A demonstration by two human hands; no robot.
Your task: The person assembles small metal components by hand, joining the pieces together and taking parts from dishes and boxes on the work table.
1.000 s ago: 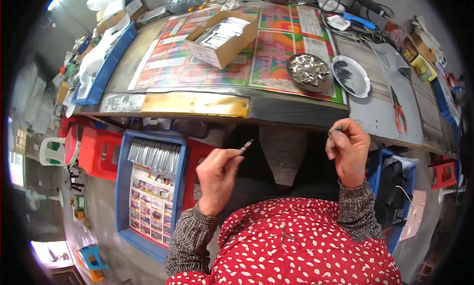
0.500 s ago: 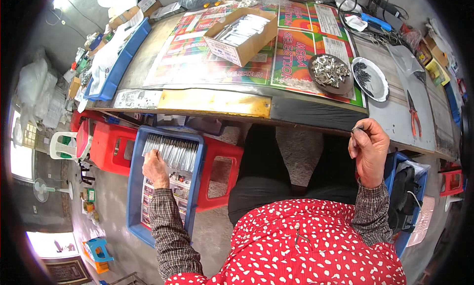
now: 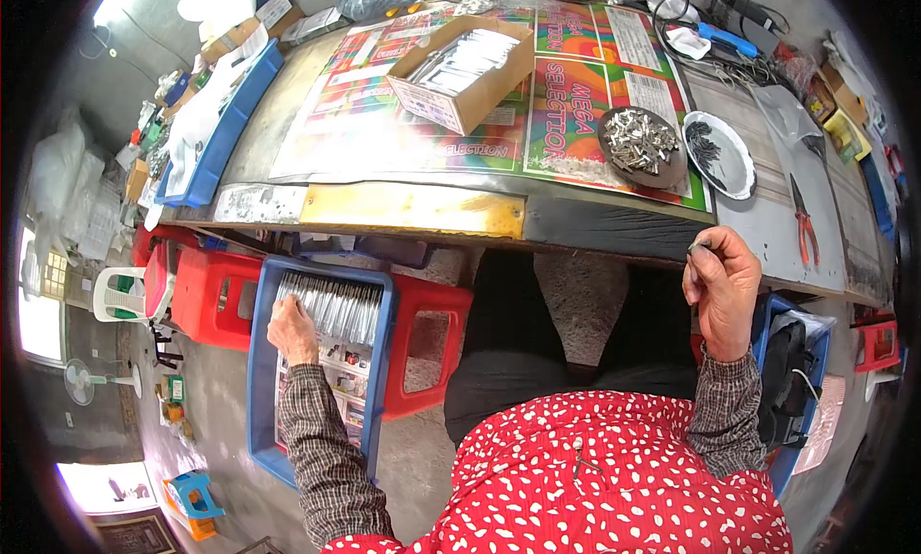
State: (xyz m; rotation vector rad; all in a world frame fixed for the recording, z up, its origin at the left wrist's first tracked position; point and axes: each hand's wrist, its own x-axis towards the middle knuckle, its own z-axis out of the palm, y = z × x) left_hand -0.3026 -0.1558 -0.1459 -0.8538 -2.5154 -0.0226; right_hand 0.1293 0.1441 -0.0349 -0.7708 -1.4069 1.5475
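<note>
My left hand [image 3: 294, 331] reaches into a blue plastic crate [image 3: 382, 362] at the lower left. Its curled fingers touch the left end of a tight row of slim silvery strips [image 3: 338, 310], and their tips are hidden. My right hand [image 3: 721, 290] is raised just off the table's front edge, thumb and forefinger pinched on a small dark piece [image 3: 695, 249] too small to name. Beyond it on the table stand a dark round dish [image 3: 662, 178] of small silvery metal pieces and a white dish [image 3: 741, 182] with thin black pieces.
An open cardboard box [image 3: 465, 113] of silvery strips stands on the printed sheet covering the table [image 3: 413, 209]. Red-handled pliers [image 3: 804, 223] lie at the right. A long blue tray [image 3: 230, 122] sits at the left edge. Red stools [image 3: 436, 290] flank the crate.
My left hand has shifted slightly left and down along the row of strips. My right hand stays nearly still, with its pinch kept.
</note>
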